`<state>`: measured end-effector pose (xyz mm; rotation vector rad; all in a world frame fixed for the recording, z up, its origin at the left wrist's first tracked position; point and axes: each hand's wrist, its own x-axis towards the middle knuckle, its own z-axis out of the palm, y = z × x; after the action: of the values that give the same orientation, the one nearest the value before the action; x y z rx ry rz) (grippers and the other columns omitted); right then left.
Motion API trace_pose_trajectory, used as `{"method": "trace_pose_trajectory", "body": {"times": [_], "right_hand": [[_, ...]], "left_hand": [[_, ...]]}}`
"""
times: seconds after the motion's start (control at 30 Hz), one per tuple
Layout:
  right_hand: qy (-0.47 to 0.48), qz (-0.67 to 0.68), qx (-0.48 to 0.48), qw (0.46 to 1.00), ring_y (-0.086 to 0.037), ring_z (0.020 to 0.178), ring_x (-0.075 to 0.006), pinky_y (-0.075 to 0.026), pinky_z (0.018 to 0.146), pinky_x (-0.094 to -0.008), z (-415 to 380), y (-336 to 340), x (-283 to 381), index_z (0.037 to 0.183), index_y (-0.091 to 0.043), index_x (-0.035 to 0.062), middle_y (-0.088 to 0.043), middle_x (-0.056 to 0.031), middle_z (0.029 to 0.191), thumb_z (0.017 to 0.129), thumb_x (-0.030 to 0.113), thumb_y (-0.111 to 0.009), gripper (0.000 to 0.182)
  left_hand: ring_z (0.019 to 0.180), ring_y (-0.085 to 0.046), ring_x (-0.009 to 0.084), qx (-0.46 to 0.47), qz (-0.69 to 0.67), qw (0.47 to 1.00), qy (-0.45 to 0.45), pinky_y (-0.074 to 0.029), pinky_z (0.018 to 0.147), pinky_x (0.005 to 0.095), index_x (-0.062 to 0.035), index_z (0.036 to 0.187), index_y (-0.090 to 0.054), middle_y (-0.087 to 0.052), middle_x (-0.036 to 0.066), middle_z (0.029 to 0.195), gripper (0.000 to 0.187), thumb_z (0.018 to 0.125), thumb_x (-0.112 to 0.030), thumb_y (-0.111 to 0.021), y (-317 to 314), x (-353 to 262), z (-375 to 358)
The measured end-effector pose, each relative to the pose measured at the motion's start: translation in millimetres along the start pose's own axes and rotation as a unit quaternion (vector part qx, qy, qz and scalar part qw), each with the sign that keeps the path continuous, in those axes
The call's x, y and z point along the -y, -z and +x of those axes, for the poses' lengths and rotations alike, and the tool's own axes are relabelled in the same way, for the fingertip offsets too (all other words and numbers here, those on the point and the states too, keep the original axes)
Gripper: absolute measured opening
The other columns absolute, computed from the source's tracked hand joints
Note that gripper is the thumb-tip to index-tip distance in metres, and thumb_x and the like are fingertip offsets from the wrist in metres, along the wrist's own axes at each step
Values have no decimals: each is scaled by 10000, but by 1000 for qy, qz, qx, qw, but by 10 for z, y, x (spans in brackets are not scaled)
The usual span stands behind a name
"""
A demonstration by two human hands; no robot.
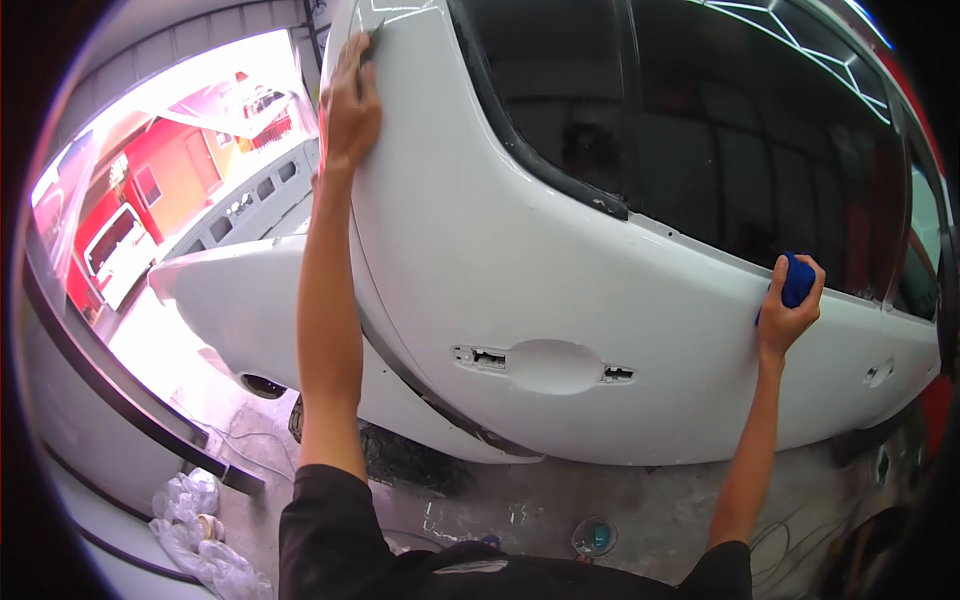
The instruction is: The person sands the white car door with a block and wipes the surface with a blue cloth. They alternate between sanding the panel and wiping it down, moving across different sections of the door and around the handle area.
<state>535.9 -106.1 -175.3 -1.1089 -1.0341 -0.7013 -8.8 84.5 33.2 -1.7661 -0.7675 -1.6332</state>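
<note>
Head: bucket [578,546] contents [601,536] teal, right fingers [817,274] clasping blue wad [797,283], left fingers' [352,56] hold unclear.

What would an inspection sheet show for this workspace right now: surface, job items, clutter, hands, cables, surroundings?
Surface: white car body; its door handle openings have no handle fitted.
Job items: blue pad, material unclear, at the lower edge of the dark window.
Clutter: crumpled clear plastic and a round container with something teal inside, on the floor.
Hands: right hand grips the blue pad; left hand is raised against the body, a dark thing at its fingers unclear.
Cables: thin cables on the floor, left and right.
Surroundings: red wall outside, at left.
</note>
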Motion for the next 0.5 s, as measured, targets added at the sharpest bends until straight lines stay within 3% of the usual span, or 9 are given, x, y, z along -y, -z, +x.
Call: {"method": "trace_pose_trajectory", "body": {"times": [0.1,0.2,0.23,0.4,0.5], "right_hand": [[-18,-7,-3,1000,-732,825,-198,-587,726,-312,-28,3,46,1131,-669,115,-731,-63,939,1028,315,-769,246],[-15,-9,-8,1000,-715,828,-183,-581,738,-304,-8,-27,56,1126,-675,108,-727,-55,943,1032,312,-768,243],[-15,-2,-10,1000,-701,834,-171,-574,747,-297,-23,-33,44,1126,-681,103,-725,-49,951,1036,311,-765,242],[-20,-1,-14,1000,-685,840,-157,-568,755,-288,-11,-57,14,1121,-689,94,-722,-42,953,1040,316,-764,248],[-24,-19,-4,1000,-685,845,-151,-569,756,-286,-17,-20,76,1116,-691,93,-723,-42,949,1038,322,-766,254]], "left_hand": [[1443,-579,344,-17,27,999,-36,-400,1246,424,-56,1554,-565,-638,192,1515,472,1120,-204,-454,50,120,-263],[1183,-733,360,63,-9,996,58,-503,1120,445,-1,1521,-579,-748,204,1330,489,1122,-258,-462,-6,21,605],[1312,-651,430,90,-14,985,144,-502,1122,427,-117,1525,-592,-654,248,1443,449,1103,-237,-498,-41,9,786],[1334,-636,439,-22,-13,996,-88,-491,1141,427,-137,1528,-594,-656,225,1456,446,1107,-241,-493,48,205,-55],[1407,-592,410,50,-78,995,28,-450,1192,411,-136,1517,-609,-626,202,1510,427,1112,-214,-496,34,198,319]]}}
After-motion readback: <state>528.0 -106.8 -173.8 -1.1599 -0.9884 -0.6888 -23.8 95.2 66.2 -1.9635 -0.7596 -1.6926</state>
